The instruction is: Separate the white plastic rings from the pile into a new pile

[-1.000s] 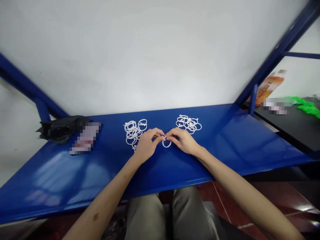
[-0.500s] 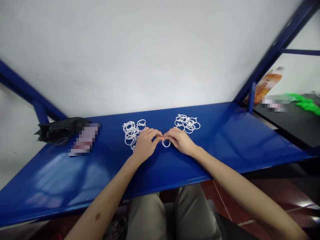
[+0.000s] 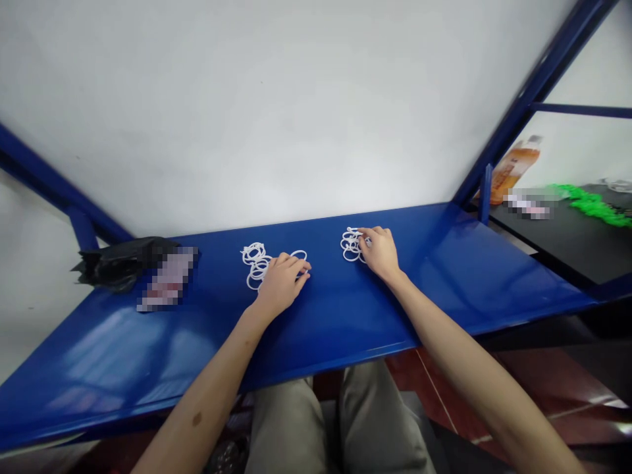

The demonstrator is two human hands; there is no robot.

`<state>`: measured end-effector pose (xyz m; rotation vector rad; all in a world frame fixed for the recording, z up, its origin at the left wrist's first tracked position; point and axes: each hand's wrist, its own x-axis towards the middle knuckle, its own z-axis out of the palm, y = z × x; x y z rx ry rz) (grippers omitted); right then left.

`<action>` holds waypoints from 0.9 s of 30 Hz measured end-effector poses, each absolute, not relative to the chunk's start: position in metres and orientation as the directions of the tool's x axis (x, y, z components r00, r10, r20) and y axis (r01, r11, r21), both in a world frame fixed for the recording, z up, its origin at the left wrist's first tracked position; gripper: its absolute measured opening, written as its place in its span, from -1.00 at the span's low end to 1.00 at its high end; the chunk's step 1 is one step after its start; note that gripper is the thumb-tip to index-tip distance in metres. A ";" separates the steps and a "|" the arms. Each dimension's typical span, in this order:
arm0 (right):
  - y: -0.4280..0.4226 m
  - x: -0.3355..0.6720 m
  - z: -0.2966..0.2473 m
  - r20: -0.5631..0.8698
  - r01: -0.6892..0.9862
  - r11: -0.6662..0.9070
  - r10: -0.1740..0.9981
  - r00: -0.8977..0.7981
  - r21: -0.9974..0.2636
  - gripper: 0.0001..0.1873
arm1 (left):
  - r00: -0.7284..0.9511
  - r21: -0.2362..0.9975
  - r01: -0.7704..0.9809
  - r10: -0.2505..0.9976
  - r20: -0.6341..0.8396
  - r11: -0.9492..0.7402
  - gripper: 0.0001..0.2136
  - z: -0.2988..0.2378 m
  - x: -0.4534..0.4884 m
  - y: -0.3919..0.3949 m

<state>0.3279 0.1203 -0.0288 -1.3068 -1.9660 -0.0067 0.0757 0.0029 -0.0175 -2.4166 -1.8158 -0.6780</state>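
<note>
My left hand [image 3: 285, 280] is at the right side of the left pile of white rings [image 3: 257, 266]. Its thumb and fingers close around a white plastic ring [image 3: 299, 254], whose upper arc shows beyond the fingertips. My right hand [image 3: 380, 251] reaches over the right pile of white rings [image 3: 351, 247], covering its right part. The thumb and forefinger are pinched at a ring at the pile's edge; the exact grip is partly hidden. Small knobs or clasps show on several rings.
Both piles lie on a blue shelf [image 3: 336, 322] against a white wall. A black plastic bag [image 3: 113, 260] and a blurred packet [image 3: 168, 280] lie to the left. On a dark table at right are an orange bottle [image 3: 513, 171] and green pieces [image 3: 597, 204].
My hands have moved apart from the middle, where both held one white ring. The left went back to the left pile with a ring; the right moved up and right onto the right pile.
</note>
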 end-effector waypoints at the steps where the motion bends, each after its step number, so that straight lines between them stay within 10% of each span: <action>1: 0.120 0.327 -0.028 0.595 0.793 0.476 0.782 -0.185 -0.380 -0.69 | 0.241 0.228 0.913 0.899 0.366 -0.338 -0.90 -0.016 0.078 0.002; 11: 0.104 0.316 -0.016 0.679 0.697 0.620 0.687 -0.259 -0.361 -0.75 | 0.220 0.172 0.941 0.914 0.342 -0.291 -0.91 -0.016 0.081 -0.002; 20: 0.067 0.290 -0.014 0.493 0.289 0.859 0.485 -0.722 -0.422 -0.52 | 0.211 0.418 0.797 0.848 0.486 -0.437 -0.83 0.001 0.098 -0.011; 27: 0.066 0.288 -0.013 0.460 0.297 0.785 0.575 -0.677 -0.543 -0.87 | 0.069 0.632 0.656 0.867 0.494 -0.412 -0.92 0.004 0.096 -0.010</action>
